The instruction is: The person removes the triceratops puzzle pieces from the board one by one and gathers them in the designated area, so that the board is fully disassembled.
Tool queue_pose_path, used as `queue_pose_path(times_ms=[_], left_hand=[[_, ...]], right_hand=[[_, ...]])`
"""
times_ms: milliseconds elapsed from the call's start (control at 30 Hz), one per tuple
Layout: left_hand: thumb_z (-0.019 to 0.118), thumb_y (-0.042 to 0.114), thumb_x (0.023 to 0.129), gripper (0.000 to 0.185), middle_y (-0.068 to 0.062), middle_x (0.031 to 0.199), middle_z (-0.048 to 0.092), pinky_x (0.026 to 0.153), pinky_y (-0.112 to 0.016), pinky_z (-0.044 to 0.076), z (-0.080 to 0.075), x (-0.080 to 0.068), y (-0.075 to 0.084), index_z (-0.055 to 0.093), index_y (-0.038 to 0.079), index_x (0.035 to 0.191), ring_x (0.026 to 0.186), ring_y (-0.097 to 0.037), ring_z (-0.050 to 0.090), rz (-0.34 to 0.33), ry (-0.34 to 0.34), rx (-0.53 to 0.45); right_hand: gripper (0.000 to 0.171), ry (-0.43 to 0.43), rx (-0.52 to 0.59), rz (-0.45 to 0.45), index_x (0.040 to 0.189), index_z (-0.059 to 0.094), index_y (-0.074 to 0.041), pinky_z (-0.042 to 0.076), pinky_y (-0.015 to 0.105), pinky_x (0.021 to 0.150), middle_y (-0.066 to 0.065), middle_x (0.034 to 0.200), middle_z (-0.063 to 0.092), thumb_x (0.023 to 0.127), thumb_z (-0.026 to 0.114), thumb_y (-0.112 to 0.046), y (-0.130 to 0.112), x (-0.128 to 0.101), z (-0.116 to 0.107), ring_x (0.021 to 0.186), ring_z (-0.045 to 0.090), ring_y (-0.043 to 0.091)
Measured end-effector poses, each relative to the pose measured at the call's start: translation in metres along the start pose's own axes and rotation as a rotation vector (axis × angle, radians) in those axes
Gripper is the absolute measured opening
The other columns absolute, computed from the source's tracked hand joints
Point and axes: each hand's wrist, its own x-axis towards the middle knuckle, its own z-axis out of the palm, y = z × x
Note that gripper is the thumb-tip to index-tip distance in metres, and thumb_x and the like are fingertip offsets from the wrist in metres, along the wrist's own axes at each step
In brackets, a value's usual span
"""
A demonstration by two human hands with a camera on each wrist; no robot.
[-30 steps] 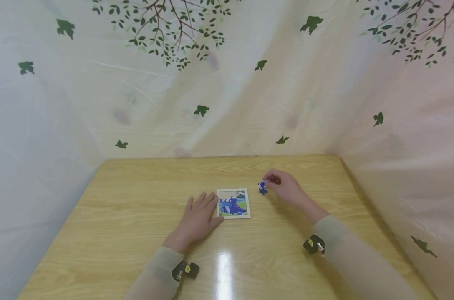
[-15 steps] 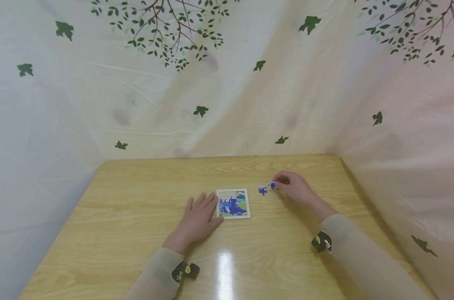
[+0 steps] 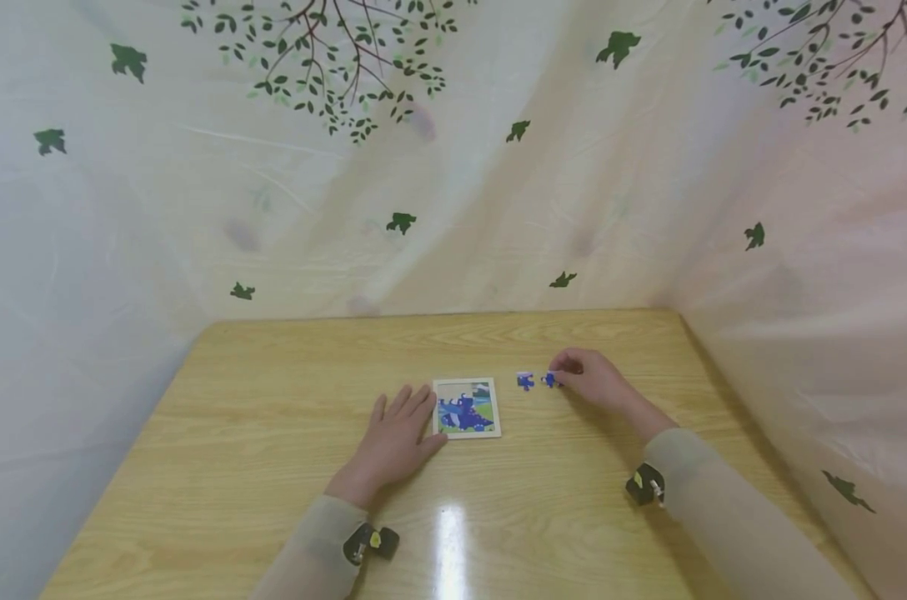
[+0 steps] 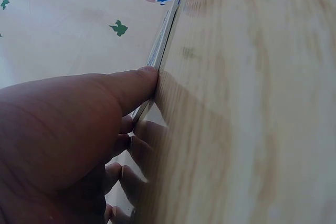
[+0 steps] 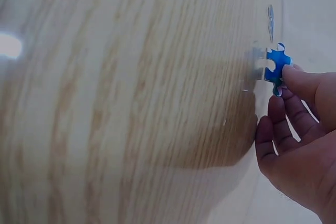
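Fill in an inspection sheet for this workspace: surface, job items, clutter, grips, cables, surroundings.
Surface: wooden table, bright reflection in its near part.
Job items: partly filled jigsaw in a white frame, bare patch at upper left in the head view; one loose piece right of the frame, and one held piece.
Clutter: nothing seen.
Grips: left hand rests with its thumb touching the frame; right hand pinches the held piece.
Cables: nothing seen.
Surroundings: pale sheets with a green leaf print.

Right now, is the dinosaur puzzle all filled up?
No, not full. The dinosaur puzzle has a bare beige patch at its upper left, one jigsaw piece lies outside it, and the right hand holds another piece.
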Motion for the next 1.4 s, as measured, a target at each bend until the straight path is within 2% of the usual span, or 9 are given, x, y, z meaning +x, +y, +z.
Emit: queue_pose_path(times_ms=[267, 1100, 1400], left_hand=[[0.059, 0.051, 0.112, 0.075, -0.011, 0.180, 0.029, 0.133, -0.068, 0.003, -0.002, -0.001, 0.002, 0.039, 0.009, 0.172, 0.168, -0.040, 0.018, -0.002, -0.002, -0.015], [0.058, 0.052, 0.113, 0.075, -0.010, 0.180, 0.029, 0.133, -0.068, 0.003, -0.002, -0.002, 0.002, 0.039, 0.009, 0.172, 0.168, -0.040, 0.017, 0.004, -0.001, -0.009], [0.058, 0.053, 0.113, 0.076, -0.010, 0.181, 0.028, 0.133, -0.068, 0.003, 0.000, -0.002, 0.000, 0.039, 0.009, 0.172, 0.168, -0.040, 0.017, 0.003, -0.002, -0.004]], right_hand=[[0.012, 0.020, -0.024, 0.002, 0.118, 0.076, -0.004, 0.050, 0.061, 0.114, 0.015, 0.122, 0.075, 0.109, 0.070, -0.008, 0.004, 0.003, 0.006, 0.123, 0.066, 0.038], [0.009, 0.034, -0.075, 0.001, 0.112, 0.078, -0.005, 0.054, 0.054, 0.100, 0.012, 0.112, 0.069, 0.108, 0.071, -0.007, 0.010, 0.007, 0.012, 0.108, 0.062, 0.031], [0.013, 0.037, -0.075, 0.017, 0.117, 0.078, -0.004, 0.054, 0.056, 0.102, 0.014, 0.116, 0.070, 0.109, 0.070, -0.009, 0.006, 0.006, 0.011, 0.112, 0.063, 0.034]])
